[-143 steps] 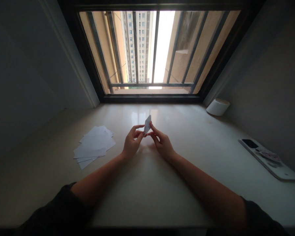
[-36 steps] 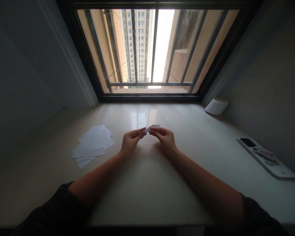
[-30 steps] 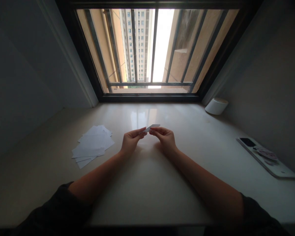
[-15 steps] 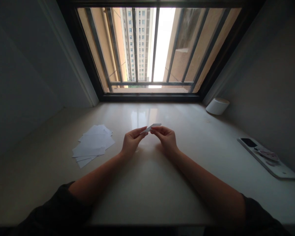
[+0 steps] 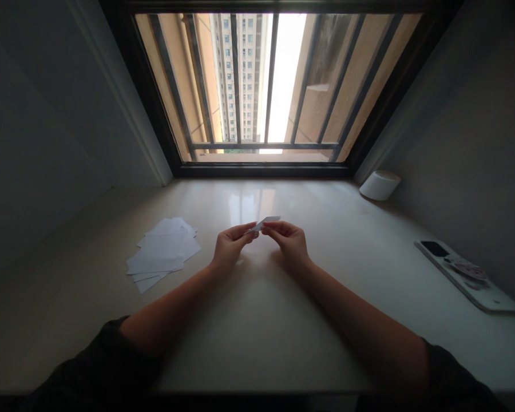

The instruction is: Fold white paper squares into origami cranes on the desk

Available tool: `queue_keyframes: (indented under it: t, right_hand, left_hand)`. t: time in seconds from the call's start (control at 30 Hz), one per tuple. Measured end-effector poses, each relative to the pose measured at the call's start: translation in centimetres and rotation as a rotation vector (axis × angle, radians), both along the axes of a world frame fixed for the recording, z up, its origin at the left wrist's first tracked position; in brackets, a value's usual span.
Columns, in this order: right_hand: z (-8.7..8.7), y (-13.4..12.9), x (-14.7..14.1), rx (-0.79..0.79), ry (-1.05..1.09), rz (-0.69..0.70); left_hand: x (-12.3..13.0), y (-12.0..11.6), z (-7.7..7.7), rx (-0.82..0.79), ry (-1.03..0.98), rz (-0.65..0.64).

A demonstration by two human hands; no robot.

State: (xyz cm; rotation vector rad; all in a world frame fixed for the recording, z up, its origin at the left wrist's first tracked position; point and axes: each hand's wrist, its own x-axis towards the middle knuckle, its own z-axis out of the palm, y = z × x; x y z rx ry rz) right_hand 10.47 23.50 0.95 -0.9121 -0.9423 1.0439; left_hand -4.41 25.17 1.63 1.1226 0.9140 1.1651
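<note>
A small folded piece of white paper (image 5: 269, 220) is held just above the sill, in the middle of the view. My left hand (image 5: 230, 245) pinches its left end between thumb and fingers. At its right side, my right hand (image 5: 292, 239) grips the paper the same way, fingertips close to those of the left. The fingers cover part of the paper, so its full shape is hidden. Left of my left hand lies a loose, overlapping pile of white paper sheets (image 5: 163, 247).
The pale, glossy sill (image 5: 257, 332) stretches under both forearms. A phone in a light case (image 5: 467, 277) lies at the right by the wall. In the far right corner is a white rounded object (image 5: 380, 186). A barred window (image 5: 261, 170) closes off the back.
Both hands stay in nearly the same place. The folded paper has shifted very slightly between the fingertips; the pile and phone have not moved.
</note>
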Motion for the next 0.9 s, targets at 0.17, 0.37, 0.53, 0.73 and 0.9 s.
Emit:
queue_keyframes:
  t: [0.17,0.37,0.53,0.73,0.9]
  right_hand:
    - [0.1,0.2,0.2,0.018,0.047,0.010]
    - [0.0,0.0,-0.3,-0.012,0.099,-0.001]
    - [0.0,-0.5,-0.9,-0.031,0.083,-0.036]
    - [-0.1,-0.4,-0.8,-0.008,0.063,0.005]
    - [-0.2,-0.2,-0.6,-0.025,0.102,-0.011]
  left_hand:
    - [0.0,0.1,0.2,-0.024,0.009,-0.018]
    - [-0.2,0.0,0.3,0.044,0.038,-0.027]
    - [-0.1,-0.2,0.2,0.101,0.006,-0.049]
    - [0.1,-0.2,0.2,0.045,0.010,-0.014]
    - [0.1,-0.2,0.3,0.007,-0.001,-0.051]
